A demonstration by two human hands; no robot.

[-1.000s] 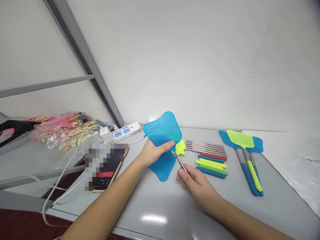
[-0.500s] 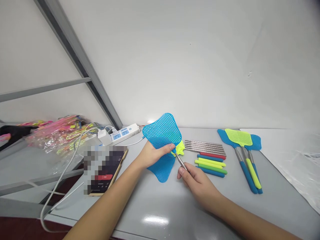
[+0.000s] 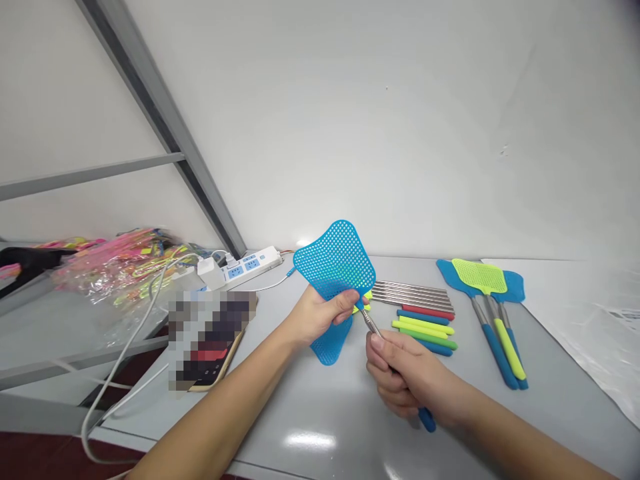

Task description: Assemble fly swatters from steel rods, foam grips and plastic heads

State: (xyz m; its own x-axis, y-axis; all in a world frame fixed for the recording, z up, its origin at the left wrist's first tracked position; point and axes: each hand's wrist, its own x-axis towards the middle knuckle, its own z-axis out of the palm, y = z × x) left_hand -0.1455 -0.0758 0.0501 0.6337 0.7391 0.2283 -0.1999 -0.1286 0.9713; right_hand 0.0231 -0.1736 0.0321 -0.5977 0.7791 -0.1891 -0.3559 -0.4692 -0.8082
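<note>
My left hand [image 3: 320, 315] pinches a blue mesh fly-swatter head [image 3: 336, 265] near its neck and holds it upright above the grey table [image 3: 310, 407]. A second blue mesh head [image 3: 329, 341] lies flat just under that hand. My right hand [image 3: 406, 380] is wrapped round a blue-gripped handle [image 3: 427, 419]. The handle's thin metal rod [image 3: 371, 324] runs up to the neck of the held head. A yellow-green mesh head [image 3: 367, 297] peeks out behind my left fingers.
Metal rods [image 3: 413, 293] and coloured handle grips [image 3: 425, 327] lie in rows to the right. Assembled swatters [image 3: 493, 310] lie further right. A phone [image 3: 210, 337], a power strip [image 3: 247, 262], a white cable [image 3: 125, 347] and a bag of coloured parts [image 3: 120, 267] are on the left.
My right hand has gone from a fingertip pinch on the rod to a full grip lower on the handle. The left hand with the blue head has shifted slightly right.
</note>
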